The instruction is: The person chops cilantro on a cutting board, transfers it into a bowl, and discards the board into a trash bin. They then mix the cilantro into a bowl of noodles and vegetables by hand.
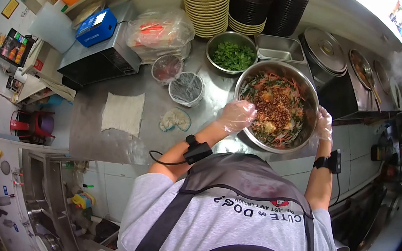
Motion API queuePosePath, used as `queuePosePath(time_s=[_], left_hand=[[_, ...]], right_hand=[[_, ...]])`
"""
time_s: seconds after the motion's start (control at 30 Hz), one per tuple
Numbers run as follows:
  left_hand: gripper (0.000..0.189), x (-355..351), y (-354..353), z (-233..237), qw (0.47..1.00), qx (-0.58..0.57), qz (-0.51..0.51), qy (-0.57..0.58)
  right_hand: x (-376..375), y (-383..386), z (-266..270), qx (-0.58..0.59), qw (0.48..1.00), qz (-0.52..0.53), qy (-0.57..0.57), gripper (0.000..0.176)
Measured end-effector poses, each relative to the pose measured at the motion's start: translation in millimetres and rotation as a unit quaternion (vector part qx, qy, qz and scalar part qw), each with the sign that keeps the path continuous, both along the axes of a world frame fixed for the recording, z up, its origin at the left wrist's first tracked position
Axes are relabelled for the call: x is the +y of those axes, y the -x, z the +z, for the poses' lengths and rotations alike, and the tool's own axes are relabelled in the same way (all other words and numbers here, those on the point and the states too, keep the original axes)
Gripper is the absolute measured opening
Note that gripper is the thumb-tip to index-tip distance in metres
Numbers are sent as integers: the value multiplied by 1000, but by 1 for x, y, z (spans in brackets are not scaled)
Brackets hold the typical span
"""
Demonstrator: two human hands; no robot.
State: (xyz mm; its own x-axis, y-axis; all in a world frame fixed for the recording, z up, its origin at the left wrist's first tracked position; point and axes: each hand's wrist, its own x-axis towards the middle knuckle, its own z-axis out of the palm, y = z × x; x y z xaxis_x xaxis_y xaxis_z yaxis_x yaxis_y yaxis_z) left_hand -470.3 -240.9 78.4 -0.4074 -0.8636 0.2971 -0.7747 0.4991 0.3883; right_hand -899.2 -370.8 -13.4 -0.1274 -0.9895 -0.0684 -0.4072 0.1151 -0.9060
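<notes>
So the left hand [236, 116], in a clear plastic glove, has its fingers bunched over the near-left rim (can't tell if they're pinching anything), while the gloved right hand [324, 124] looks clamped on the right rim of a big steel mixing bowl [310, 103] of shredded veg and chili flakes [271, 104]. It's by the counter's right end, so imo slick gloves or a hard shove could slide it off or slop stuff over the rim. Stainless counter [85, 120] has a white cloth [123, 113] and chopped greens [232, 55], with yellow bowls [203, 9] stacked behind and a red chair [19, 124] way off left.
</notes>
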Motion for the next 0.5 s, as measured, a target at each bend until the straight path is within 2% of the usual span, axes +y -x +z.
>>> queuePosePath(time_s=[0.03, 0.07, 0.1, 0.13, 0.17, 0.2, 0.27, 0.3, 0.33, 0.37, 0.4, 0.43, 0.5], left_hand=[[24, 1, -2, 8, 996, 42, 42, -71], [21, 5, -8, 17, 980, 133, 70, -134], [22, 6, -16, 17, 959, 231, 87, -137], [24, 5, -19, 17, 899, 378, 151, -162], [26, 3, -23, 17, 812, 512, 211, -185], [26, -4, -35, 10, 814, 508, 209, -188], [20, -35, -61, -24, 728, 578, 331, -163], [20, -49, -64, -42, 730, 577, 327, -165], [16, -63, -66, -63, 814, 432, 355, -156], [13, -76, -67, -85, 874, 275, 375, -140], [16, -89, -68, -108, 915, 177, 356, -66], [16, -98, -65, -115, 915, 180, 355, -65], [15, -113, -57, -121, 919, 77, 386, -25]], right_hand=[[7, 1, -3, 0, 1000, 0, 2, 36], [15, 2, -5, -4, 1000, 1, 7, 38], [21, 1, -5, -10, 1000, 2, 10, 39], [25, 1, -3, -5, 1000, 7, 1, 41], [25, 1, -3, -8, 1000, 4, -1, 41], [30, -7, 6, -13, 1000, -6, 2, 41], [36, -22, 17, -6, 999, -33, 36, 39], [36, -27, 22, -6, 999, -38, 37, 39], [36, -30, 28, -13, 999, -29, 22, 38], [35, -34, 36, -19, 1000, -19, 7, 36], [36, -42, 46, -42, 998, -34, -16, 33], [34, -42, 45, -39, 999, -34, -13, 33], [32, -43, 45, -13, 1000, -10, 10, 32]])
